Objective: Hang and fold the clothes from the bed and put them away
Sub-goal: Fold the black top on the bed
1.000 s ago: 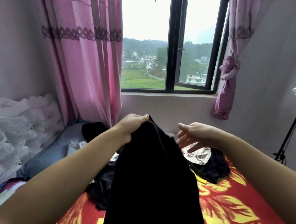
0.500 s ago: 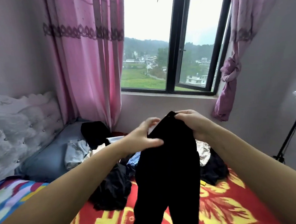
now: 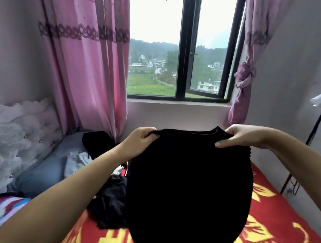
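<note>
Covering the bed (image 3: 286, 224): a red blanket printed with yellow flowers and lettering, with a striped multicolour cloth (image 3: 5, 209) at the near left edge. Against the left wall, a pale tufted headboard (image 3: 19, 137) studded with buttons, and below it a grey-blue pillow (image 3: 44, 171) with a crumpled light garment (image 3: 77, 162) lying on it. Beyond, a dark-framed window (image 3: 181, 45) (one pane swung ajar) looking onto green fields, houses and hills under a white sky. Left of it a pink curtain (image 3: 89, 69) hanging straight with a lace band; right of it a second pink curtain (image 3: 245, 74) tied in a knot. At the far right, a black stand (image 3: 314, 130) leaning by the grey wall.

Held up in mid-air over the bed, facing the camera: a black top (image 3: 188, 185), plain and very dark, neckline uppermost, body hanging down in a broad rounded shape with no detail readable. Pinched at the left shoulder by the left hand (image 3: 140, 141), fingers curled over the edge; pinched at the right shoulder by the right hand (image 3: 239, 137), thumb in front, both grips closed on the fabric. Behind and left of it, a heap of black clothes (image 3: 110, 205) on the blanket, and another dark garment (image 3: 97, 142) near the pillow.
</note>
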